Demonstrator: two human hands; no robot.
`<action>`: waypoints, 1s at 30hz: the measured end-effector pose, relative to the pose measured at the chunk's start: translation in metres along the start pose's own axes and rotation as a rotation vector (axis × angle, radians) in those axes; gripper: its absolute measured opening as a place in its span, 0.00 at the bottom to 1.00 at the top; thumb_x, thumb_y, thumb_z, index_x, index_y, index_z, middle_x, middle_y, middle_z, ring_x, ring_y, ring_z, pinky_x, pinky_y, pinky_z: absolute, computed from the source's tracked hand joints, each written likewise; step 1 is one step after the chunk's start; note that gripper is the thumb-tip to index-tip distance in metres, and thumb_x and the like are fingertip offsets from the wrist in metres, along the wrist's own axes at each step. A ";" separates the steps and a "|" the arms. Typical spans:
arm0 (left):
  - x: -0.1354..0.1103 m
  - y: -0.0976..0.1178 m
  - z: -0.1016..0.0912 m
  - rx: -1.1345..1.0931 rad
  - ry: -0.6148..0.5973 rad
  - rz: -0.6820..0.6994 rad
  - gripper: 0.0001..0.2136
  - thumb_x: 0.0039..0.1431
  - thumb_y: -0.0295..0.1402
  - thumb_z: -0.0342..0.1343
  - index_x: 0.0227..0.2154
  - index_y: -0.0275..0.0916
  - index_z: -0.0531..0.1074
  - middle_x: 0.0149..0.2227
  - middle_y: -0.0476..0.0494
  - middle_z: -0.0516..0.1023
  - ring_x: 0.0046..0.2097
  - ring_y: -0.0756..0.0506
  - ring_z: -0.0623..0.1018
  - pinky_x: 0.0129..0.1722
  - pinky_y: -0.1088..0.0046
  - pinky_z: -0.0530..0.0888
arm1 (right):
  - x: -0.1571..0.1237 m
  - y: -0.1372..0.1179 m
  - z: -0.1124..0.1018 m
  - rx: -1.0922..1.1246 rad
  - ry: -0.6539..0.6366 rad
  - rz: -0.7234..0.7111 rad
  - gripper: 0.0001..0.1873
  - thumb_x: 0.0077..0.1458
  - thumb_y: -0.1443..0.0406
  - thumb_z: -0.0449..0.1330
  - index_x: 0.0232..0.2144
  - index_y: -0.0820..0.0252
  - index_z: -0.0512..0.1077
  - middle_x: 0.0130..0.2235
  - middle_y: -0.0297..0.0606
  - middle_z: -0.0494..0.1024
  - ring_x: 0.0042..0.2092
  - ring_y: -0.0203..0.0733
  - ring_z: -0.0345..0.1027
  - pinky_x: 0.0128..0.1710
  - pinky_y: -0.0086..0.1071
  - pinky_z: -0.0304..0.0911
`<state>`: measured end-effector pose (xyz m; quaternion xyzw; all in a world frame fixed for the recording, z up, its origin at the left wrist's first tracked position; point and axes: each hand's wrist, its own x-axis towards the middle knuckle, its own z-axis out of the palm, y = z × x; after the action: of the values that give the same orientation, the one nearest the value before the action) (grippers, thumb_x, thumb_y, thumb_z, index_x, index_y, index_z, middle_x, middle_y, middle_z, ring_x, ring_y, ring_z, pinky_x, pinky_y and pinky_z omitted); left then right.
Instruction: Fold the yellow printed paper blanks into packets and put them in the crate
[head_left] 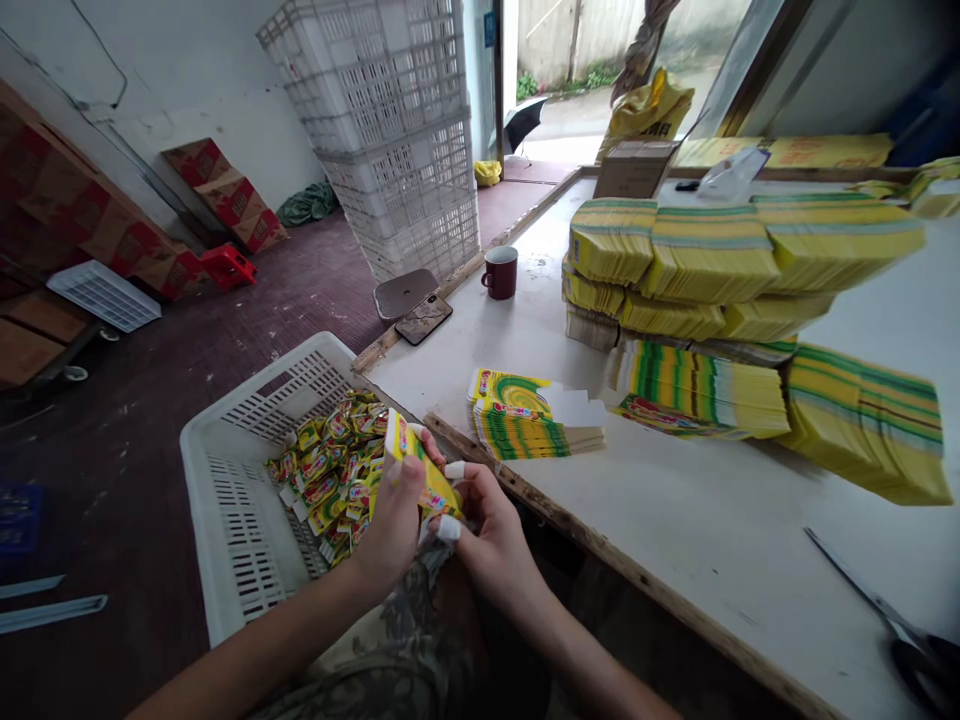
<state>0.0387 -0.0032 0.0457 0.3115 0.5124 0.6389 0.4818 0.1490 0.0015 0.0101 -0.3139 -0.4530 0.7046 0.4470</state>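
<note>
Between my two hands is a small yellow printed carton [433, 488], held tilted over the table's front edge. My left hand [397, 515] grips its left side, with the thumb across the front. At its lower right end, my right hand [484, 515] pinches the carton; white tape wraps the thumb and a fingertip. Below and left, a white plastic crate [259, 385] holds many small yellow-green packs [330, 470]. On the table just beyond my hands lies a short stack of flat cartons [521, 420] in yellow and green.
Long rows of flat cartons [690, 250] are piled on the white table [675, 540]. A maroon mug [500, 275], a phone [424, 318] and scissors [892, 620] lie around it. Tall stacked crates [397, 140] stand behind; red-brown boxes [225, 195] line the wall.
</note>
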 end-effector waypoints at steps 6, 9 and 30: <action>0.005 -0.001 -0.003 0.072 -0.156 0.012 0.16 0.58 0.45 0.58 0.43 0.41 0.73 0.41 0.45 0.76 0.42 0.46 0.75 0.43 0.72 0.72 | 0.014 -0.010 -0.026 0.248 0.037 0.122 0.14 0.42 0.59 0.70 0.29 0.58 0.72 0.29 0.30 0.73 0.31 0.36 0.65 0.34 0.30 0.63; 0.009 -0.003 -0.007 0.141 -0.108 -0.021 0.11 0.59 0.39 0.58 0.38 0.37 0.76 0.34 0.45 0.78 0.34 0.48 0.75 0.36 0.74 0.72 | 0.013 -0.007 -0.029 0.319 0.088 0.172 0.15 0.39 0.60 0.72 0.21 0.59 0.70 0.25 0.29 0.74 0.27 0.34 0.64 0.29 0.28 0.61; 0.014 0.031 -0.033 0.519 -0.403 -0.104 0.42 0.52 0.66 0.42 0.58 0.35 0.61 0.55 0.32 0.70 0.55 0.36 0.70 0.57 0.58 0.64 | -0.007 -0.051 -0.064 -0.974 -0.210 -0.492 0.11 0.60 0.72 0.54 0.34 0.56 0.75 0.31 0.36 0.74 0.35 0.41 0.64 0.36 0.34 0.60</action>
<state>-0.0044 -0.0022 0.0651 0.5176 0.5677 0.3872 0.5098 0.2237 0.0277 0.0317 -0.2974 -0.8284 0.3160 0.3542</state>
